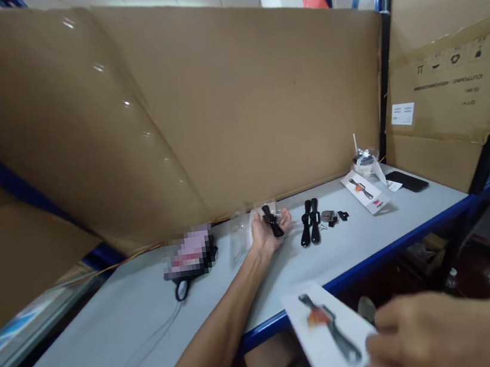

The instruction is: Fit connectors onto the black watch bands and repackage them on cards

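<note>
My left hand (pixel 267 234) lies palm up over the table, fingers partly curled around a black two-handled tool (pixel 272 221), which looks like a spokeshave body. Clear plastic bags (pixel 241 229) lie beside and behind that hand. My right hand (pixel 427 334), blurred and close to the camera, grips the edge of a white card (pixel 312 319) printed with a black spokeshave. To the right of my left hand, two black spokeshave bodies (pixel 310 223) lie side by side. Next to them are a small silver metal plate (pixel 327 216) and small black parts (pixel 342 216).
Another printed card (pixel 366 191) rests at the back right, near a plastic-wrapped cup with a straw (pixel 364 158) and a black phone (pixel 407 181). A blurred-out pinkish item (pixel 190 254) with a cable lies left. Cardboard panels (pixel 238 100) wall the table's back and right side.
</note>
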Motion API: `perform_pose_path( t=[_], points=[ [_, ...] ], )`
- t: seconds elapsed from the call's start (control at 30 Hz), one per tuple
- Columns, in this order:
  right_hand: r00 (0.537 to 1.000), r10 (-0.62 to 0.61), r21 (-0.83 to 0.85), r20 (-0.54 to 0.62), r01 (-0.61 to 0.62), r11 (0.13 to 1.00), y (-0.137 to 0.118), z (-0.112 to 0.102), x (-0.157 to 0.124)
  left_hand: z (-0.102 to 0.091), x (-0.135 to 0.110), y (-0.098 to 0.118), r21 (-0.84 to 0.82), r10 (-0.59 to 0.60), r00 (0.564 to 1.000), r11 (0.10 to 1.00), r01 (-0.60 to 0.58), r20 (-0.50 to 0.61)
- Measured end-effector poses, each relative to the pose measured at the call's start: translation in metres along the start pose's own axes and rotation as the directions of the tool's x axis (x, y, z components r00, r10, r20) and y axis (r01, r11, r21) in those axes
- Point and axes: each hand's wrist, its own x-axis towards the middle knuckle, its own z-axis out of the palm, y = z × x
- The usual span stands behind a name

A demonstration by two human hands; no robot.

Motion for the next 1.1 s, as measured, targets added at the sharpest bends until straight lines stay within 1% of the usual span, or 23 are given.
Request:
perform_pose_path(
  t=[0.03, 0.07, 0.1, 0.13, 0.17, 0.2, 0.23, 0.27, 0.3, 0.33, 0.37, 0.4, 0.47, 0.5, 0.53, 0.6, 0.67, 0.73, 0.87, 0.93, 1.0, 1.07, 1.1],
  points=[
    [1.000, 0.013, 0.000, -0.016, -0.013, 1.000, 0.011, -0.014, -0.004, 0.001, 0.000, -0.001, 0.010, 0.004, 1.000, 1.000, -0.004, -0.003],
    [0.995, 0.055, 0.019, -0.084, -0.054, 0.998, 0.023, -0.028, -0.007, 0.003, -0.001, -0.002, 0.020, 0.003, 1.000, 1.000, -0.003, -0.007],
    [0.973, 0.137, 0.025, -0.183, -0.135, 0.991, 0.036, -0.041, -0.009, 0.004, -0.002, -0.003, 0.024, 0.000, 1.000, 1.000, 0.001, -0.008],
    [0.937, 0.231, 0.013, -0.262, -0.236, 0.972, 0.048, -0.051, -0.011, 0.006, -0.002, -0.004, 0.021, -0.006, 1.000, 1.000, 0.006, -0.003],
    [0.882, 0.324, -0.015, -0.341, -0.349, 0.937, 0.061, -0.057, -0.012, 0.008, -0.004, -0.006, 0.012, -0.012, 1.000, 1.000, 0.011, 0.004],
    [0.835, 0.371, -0.052, -0.406, -0.426, 0.903, 0.073, -0.059, -0.014, 0.010, -0.005, -0.007, 0.001, -0.018, 1.000, 1.000, 0.018, 0.012],
    [0.810, 0.378, -0.102, -0.448, -0.466, 0.879, 0.085, -0.056, -0.015, 0.011, -0.006, -0.007, -0.007, -0.024, 0.999, 1.000, 0.024, 0.024],
    [0.816, 0.359, -0.163, -0.453, -0.472, 0.867, 0.096, -0.048, -0.017, 0.012, -0.008, -0.008, -0.010, -0.030, 0.999, 0.999, 0.030, 0.041],
    [0.847, 0.322, -0.232, -0.422, -0.445, 0.865, 0.107, -0.037, -0.019, 0.012, -0.010, -0.008, -0.005, -0.039, 0.997, 0.999, 0.039, 0.064],
    [0.881, 0.310, -0.296, -0.358, -0.422, 0.857, 0.117, -0.023, -0.022, 0.013, -0.012, -0.009, 0.003, -0.048, 0.995, 0.999, 0.048, 0.084],
    [0.910, 0.324, -0.355, -0.258, -0.401, 0.845, 0.126, -0.008, -0.025, 0.012, -0.013, -0.009, 0.010, -0.056, 0.993, 0.998, 0.055, 0.101],
    [0.928, 0.332, -0.395, -0.168, -0.372, 0.840, 0.135, 0.006, -0.027, 0.012, -0.015, -0.009, 0.014, -0.060, 0.992, 0.998, 0.059, 0.112],
    [0.931, 0.361, -0.425, 0.050, -0.307, 0.851, 0.148, 0.030, -0.029, 0.012, -0.017, -0.010, 0.016, -0.065, 0.993, 0.998, 0.063, 0.104],
    [0.922, 0.362, -0.434, 0.138, -0.272, 0.859, 0.153, 0.039, -0.028, 0.012, -0.019, -0.011, 0.017, -0.065, 0.994, 0.998, 0.064, 0.091],
    [0.910, 0.357, -0.441, 0.209, -0.238, 0.866, 0.157, 0.046, -0.025, 0.013, -0.020, -0.012, 0.016, -0.064, 0.995, 0.998, 0.063, 0.081],
    [0.891, 0.350, -0.464, 0.288, -0.190, 0.865, 0.163, 0.058, -0.017, 0.015, -0.025, -0.012, 0.008, -0.069, 0.995, 0.998, 0.068, 0.078],
    [0.882, 0.346, -0.476, 0.319, -0.166, 0.863, 0.166, 0.069, -0.005, 0.020, -0.030, -0.010, -0.022, -0.069, 0.991, 0.997, 0.072, 0.111],
    [0.887, 0.312, -0.451, 0.341, -0.137, 0.882, 0.165, 0.083, 0.008, 0.026, -0.035, -0.002, -0.062, -0.053, 0.984, 0.996, 0.065, 0.168],
    [0.915, 0.158, -0.323, 0.372, -0.032, 0.946, 0.153, 0.119, 0.039, 0.031, -0.042, 0.022, -0.120, 0.011, 0.974, 0.993, 0.017, 0.225],
    [0.934, 0.084, -0.266, 0.347, 0.013, 0.964, 0.143, 0.137, 0.057, 0.029, -0.042, 0.033, -0.133, 0.049, 0.972, 0.991, -0.018, 0.231],
    [0.949, 0.038, -0.230, 0.312, 0.037, 0.973, 0.133, 0.155, 0.077, 0.026, -0.040, 0.040, -0.148, 0.077, 0.969, 0.988, -0.043, 0.237],
    [0.963, 0.022, -0.202, 0.270, 0.034, 0.979, 0.123, 0.172, 0.095, 0.024, -0.038, 0.044, -0.158, 0.079, 0.971, 0.986, -0.043, 0.228],
    [0.967, 0.040, -0.193, 0.250, 0.009, 0.981, 0.120, 0.179, 0.103, 0.023, -0.037, 0.044, -0.157, 0.074, 0.973, 0.987, -0.039, 0.219]
  ],
)
